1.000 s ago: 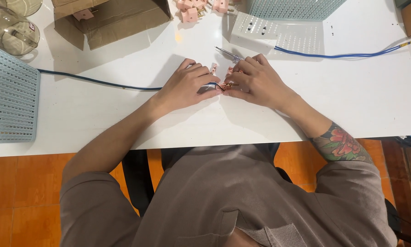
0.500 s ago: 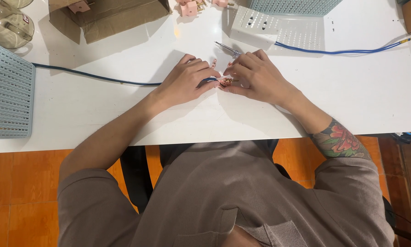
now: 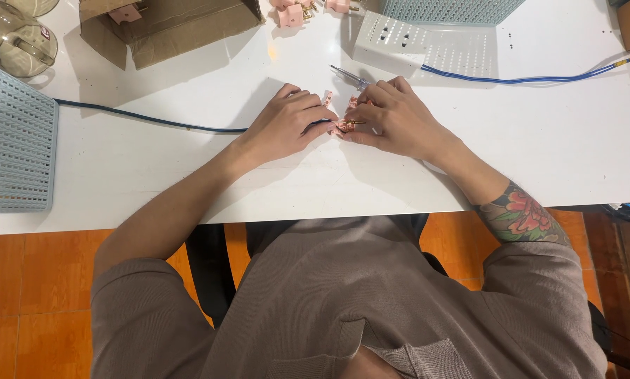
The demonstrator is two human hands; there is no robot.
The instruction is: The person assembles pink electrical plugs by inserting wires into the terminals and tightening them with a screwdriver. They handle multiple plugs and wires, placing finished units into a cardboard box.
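Both my hands rest together on the white table (image 3: 189, 161). My left hand (image 3: 287, 126) pinches the end of a dark blue cable (image 3: 139, 118) that runs off to the left. My right hand (image 3: 396, 119) holds a small pink plug part (image 3: 343, 125) with brass pins, pressed against the cable end. A thin screwdriver (image 3: 346, 76) lies under or beside my right fingers, its tip pointing up-left. The fingers hide most of the plug.
A cardboard box (image 3: 168, 24) and several pink plugs (image 3: 294, 10) lie at the far edge. A white perforated metal piece (image 3: 406, 42) and a second blue cable (image 3: 532, 77) lie on the right. A grey perforated basket (image 3: 13, 147) and a glass jar (image 3: 13, 42) stand at left.
My hands have stayed at the same spot with small finger movements on the plug; the view shifted slightly.
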